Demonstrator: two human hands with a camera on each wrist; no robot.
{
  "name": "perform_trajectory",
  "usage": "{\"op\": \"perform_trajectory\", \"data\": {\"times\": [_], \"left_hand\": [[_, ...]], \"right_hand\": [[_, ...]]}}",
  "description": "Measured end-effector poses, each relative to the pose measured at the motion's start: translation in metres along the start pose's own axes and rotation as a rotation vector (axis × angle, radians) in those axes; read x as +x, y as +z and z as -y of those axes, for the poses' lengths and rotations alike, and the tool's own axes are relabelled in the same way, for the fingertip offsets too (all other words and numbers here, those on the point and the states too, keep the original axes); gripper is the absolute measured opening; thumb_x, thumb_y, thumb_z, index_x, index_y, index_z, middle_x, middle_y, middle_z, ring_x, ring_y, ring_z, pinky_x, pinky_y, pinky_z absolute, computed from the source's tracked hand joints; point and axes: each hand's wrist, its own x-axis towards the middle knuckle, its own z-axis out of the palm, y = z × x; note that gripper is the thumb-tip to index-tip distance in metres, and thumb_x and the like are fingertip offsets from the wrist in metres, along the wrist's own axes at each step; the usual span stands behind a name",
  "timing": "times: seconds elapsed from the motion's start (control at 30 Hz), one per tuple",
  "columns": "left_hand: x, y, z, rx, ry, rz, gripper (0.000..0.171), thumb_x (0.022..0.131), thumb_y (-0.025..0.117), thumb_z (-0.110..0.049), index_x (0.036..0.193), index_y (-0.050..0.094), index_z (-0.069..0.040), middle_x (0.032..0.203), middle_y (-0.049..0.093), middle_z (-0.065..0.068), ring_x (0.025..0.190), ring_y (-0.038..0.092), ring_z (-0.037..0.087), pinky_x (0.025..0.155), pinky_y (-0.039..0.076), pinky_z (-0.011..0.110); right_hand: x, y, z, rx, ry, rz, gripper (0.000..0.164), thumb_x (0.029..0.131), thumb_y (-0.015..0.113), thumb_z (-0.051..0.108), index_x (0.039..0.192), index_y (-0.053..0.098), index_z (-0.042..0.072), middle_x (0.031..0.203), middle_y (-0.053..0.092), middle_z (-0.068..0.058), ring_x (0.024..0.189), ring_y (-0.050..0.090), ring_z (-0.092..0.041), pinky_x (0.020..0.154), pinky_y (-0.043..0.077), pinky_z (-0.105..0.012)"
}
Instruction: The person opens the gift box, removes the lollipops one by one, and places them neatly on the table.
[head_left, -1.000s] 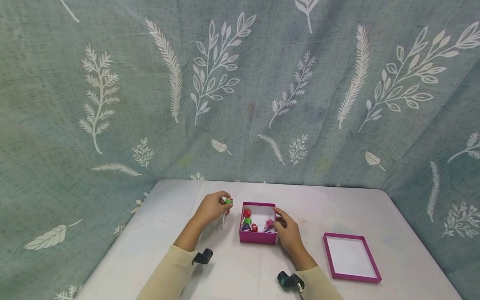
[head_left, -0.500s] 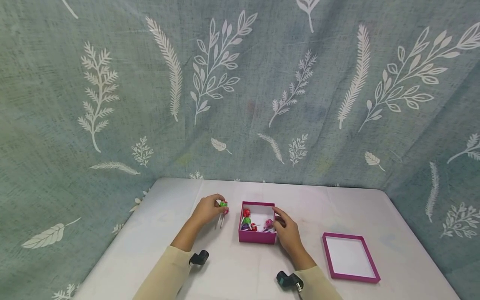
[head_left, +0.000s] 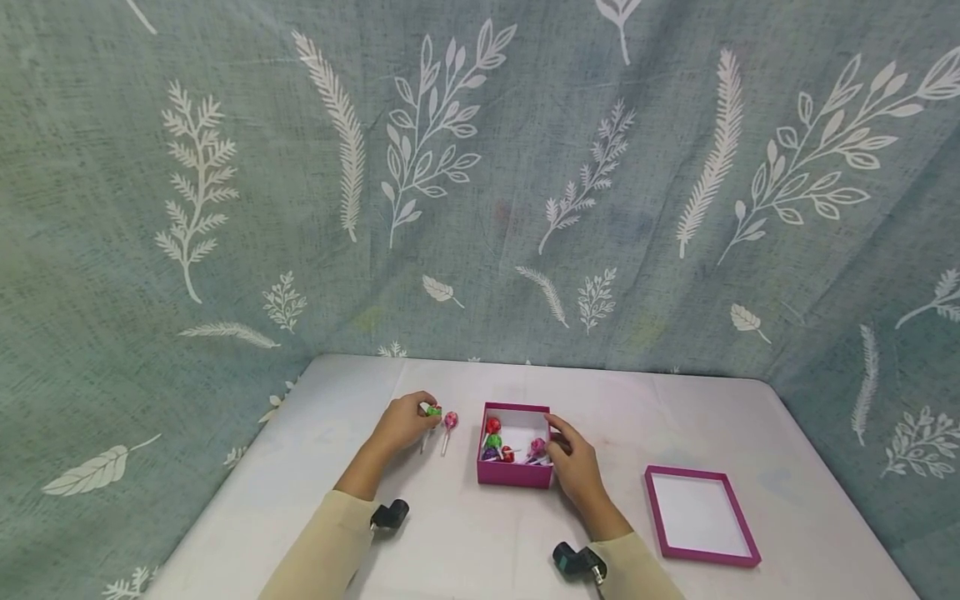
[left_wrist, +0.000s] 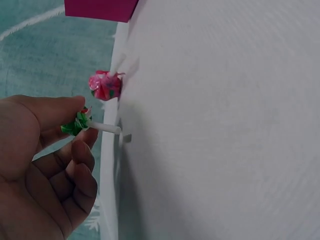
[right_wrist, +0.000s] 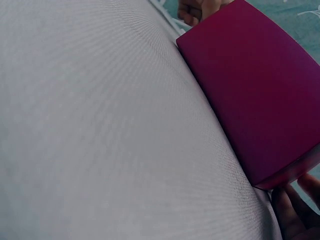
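Between the thumb and fingers of my left hand [head_left: 401, 422] is a lollipop in a green wrapper [left_wrist: 76, 125], its white stick pointing down toward the table. A pink lollipop [head_left: 451, 419] lies just right of that hand, apart from it. My right hand [head_left: 579, 472] holds the right side of an open magenta box [head_left: 514, 474], fingertips at its rim and wall. Inside, red, green and purple lollipops [head_left: 492, 442] lie along the left, and a pink one [head_left: 537, 447] lies at the right. The right wrist view shows the box's outer wall [right_wrist: 255, 90], not its contents.
A magenta box lid [head_left: 703, 514] with a white inside lies face up at the right of the white table [head_left: 480, 542]. A teal leaf-print cloth [head_left: 480, 183] hangs behind the table and round its sides.
My left hand has moved left with the green lollipop. The pink lollipop, earlier partly hidden at its fingers, now lies separate on the table. My right hand and the box stay put.
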Motion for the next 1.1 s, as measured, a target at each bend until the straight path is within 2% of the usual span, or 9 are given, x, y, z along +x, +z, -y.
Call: {"op": "perform_trajectory", "data": {"times": [0.27, 0.5, 0.8, 0.97, 1.1], "left_hand": [[0.0, 0.004, 0.003, 0.023, -0.041, -0.01, 0.027, 0.088, 0.073, -0.025, 0.109, 0.067, -0.01, 0.072, 0.061, -0.003, 0.062, 0.055, 0.014, 0.057, 0.044, 0.033], [0.0, 0.005, 0.009, 0.037, -0.072, -0.021, 0.027, 0.087, 0.073, -0.026, 0.108, 0.067, -0.01, 0.073, 0.062, -0.003, 0.065, 0.055, 0.015, 0.061, 0.045, 0.035], [0.004, 0.004, 0.018, 0.048, -0.058, -0.02, 0.026, 0.088, 0.073, -0.028, 0.107, 0.068, -0.011, 0.074, 0.061, -0.003, 0.066, 0.054, 0.016, 0.063, 0.045, 0.037], [0.005, 0.005, 0.019, 0.051, -0.065, -0.017, 0.026, 0.089, 0.072, -0.028, 0.108, 0.069, -0.011, 0.073, 0.06, -0.003, 0.066, 0.053, 0.016, 0.062, 0.044, 0.037], [0.005, 0.006, 0.019, 0.045, -0.068, -0.014, 0.027, 0.09, 0.071, -0.028, 0.109, 0.069, -0.01, 0.074, 0.06, -0.003, 0.066, 0.053, 0.016, 0.062, 0.044, 0.037]], "right_hand": [[-0.002, 0.0, -0.004, 0.008, 0.013, -0.015, 0.049, 0.089, 0.055, 0.007, 0.136, 0.058, 0.022, 0.133, 0.058, -0.002, 0.113, 0.059, -0.023, 0.096, 0.045, -0.047], [-0.002, 0.002, -0.004, 0.018, 0.008, -0.01, 0.048, 0.089, 0.055, 0.008, 0.135, 0.059, 0.021, 0.133, 0.058, -0.001, 0.113, 0.059, -0.022, 0.096, 0.045, -0.046], [-0.001, 0.002, -0.001, 0.012, 0.028, -0.008, 0.049, 0.089, 0.055, 0.009, 0.135, 0.059, 0.024, 0.133, 0.058, -0.001, 0.114, 0.059, -0.022, 0.098, 0.043, -0.047], [0.0, 0.003, -0.001, 0.01, 0.028, -0.019, 0.048, 0.089, 0.055, 0.01, 0.133, 0.06, 0.026, 0.133, 0.058, 0.003, 0.114, 0.059, -0.021, 0.098, 0.044, -0.046], [0.0, 0.002, -0.003, 0.006, 0.01, -0.022, 0.049, 0.088, 0.055, 0.009, 0.134, 0.06, 0.024, 0.133, 0.058, 0.0, 0.115, 0.059, -0.023, 0.098, 0.044, -0.047]]}}
